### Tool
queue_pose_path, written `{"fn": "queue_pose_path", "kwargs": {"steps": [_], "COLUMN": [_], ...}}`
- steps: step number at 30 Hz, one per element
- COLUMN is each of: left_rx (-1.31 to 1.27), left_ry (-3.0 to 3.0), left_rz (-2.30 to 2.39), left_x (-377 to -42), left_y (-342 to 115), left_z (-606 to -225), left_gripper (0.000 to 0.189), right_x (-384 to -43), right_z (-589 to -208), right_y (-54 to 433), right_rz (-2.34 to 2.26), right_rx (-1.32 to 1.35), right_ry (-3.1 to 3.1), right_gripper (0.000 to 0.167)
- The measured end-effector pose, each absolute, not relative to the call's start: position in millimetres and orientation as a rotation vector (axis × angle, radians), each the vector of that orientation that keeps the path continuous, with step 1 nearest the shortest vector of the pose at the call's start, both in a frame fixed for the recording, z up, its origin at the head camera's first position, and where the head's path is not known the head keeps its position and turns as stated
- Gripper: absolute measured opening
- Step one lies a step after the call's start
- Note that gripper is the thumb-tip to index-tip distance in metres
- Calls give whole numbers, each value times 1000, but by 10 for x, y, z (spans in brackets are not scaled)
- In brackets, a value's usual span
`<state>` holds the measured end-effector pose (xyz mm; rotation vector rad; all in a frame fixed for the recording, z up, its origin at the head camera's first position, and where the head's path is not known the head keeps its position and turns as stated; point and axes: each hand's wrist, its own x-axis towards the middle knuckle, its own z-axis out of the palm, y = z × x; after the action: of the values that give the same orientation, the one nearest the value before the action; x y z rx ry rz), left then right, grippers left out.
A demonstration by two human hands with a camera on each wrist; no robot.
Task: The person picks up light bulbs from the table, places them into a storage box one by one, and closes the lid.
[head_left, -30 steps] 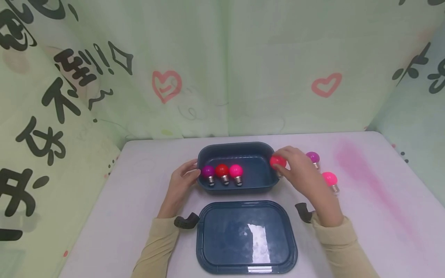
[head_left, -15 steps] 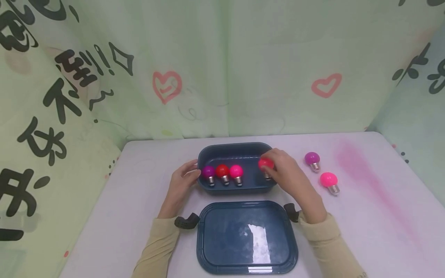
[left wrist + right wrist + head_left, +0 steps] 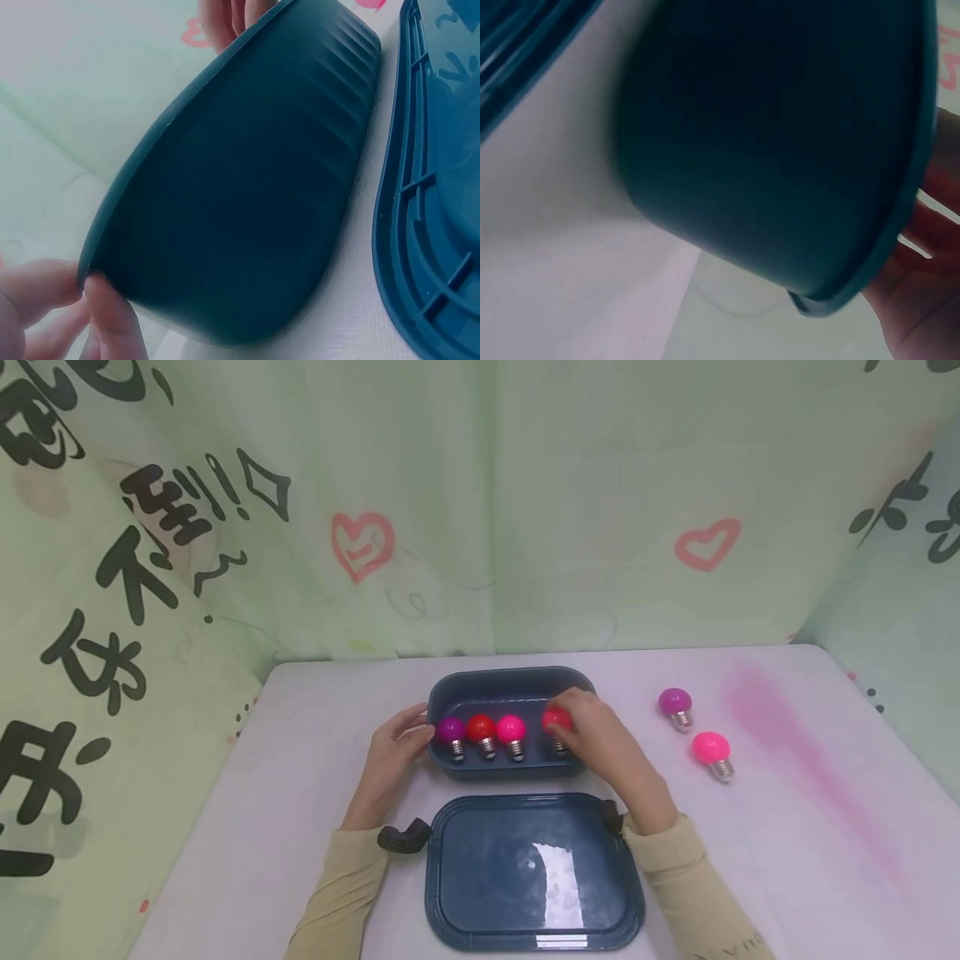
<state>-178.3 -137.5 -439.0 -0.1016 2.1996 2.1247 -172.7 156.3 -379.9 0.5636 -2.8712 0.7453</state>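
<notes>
A dark blue plastic box (image 3: 501,770) stands open-topped near the back of the table. Its left end is held by my left hand (image 3: 393,752), whose thumb and fingers pinch the rim in the left wrist view. Over the box's right half, my right hand (image 3: 598,737) grips a red light bulb (image 3: 556,720), screw base pointing down. Left of it, inside the box, a purple bulb (image 3: 451,729), a red bulb (image 3: 481,727) and a pink bulb (image 3: 512,728) stand in a row. In the right wrist view the box's wall hides the held bulb.
Right of the box, a purple bulb (image 3: 675,700) and a pink bulb (image 3: 711,747) lie on the white table (image 3: 795,860). The blue lid (image 3: 510,868) lies flat in front of the box. A printed curtain (image 3: 540,527) hangs behind the table.
My right hand has carried the red bulb leftward from the box's right rim to inside the right half, closer to the row. My left hand has stayed on the rim.
</notes>
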Motion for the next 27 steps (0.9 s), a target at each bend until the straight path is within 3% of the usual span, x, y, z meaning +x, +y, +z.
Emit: {"fn": "queue_pose_path", "kwargs": {"steps": [27], "left_rx": [-103], "left_ry": [2221], "left_rz": [2124], "left_x": [-1789], "left_y": [-1370], "left_z": [-4394], "left_gripper": [47], "right_x": [-1829], "right_z": [-3953], "right_y": [1416], "right_rz": [681], "right_rx": [536], "right_ry": [-2956], "right_gripper": [31]}}
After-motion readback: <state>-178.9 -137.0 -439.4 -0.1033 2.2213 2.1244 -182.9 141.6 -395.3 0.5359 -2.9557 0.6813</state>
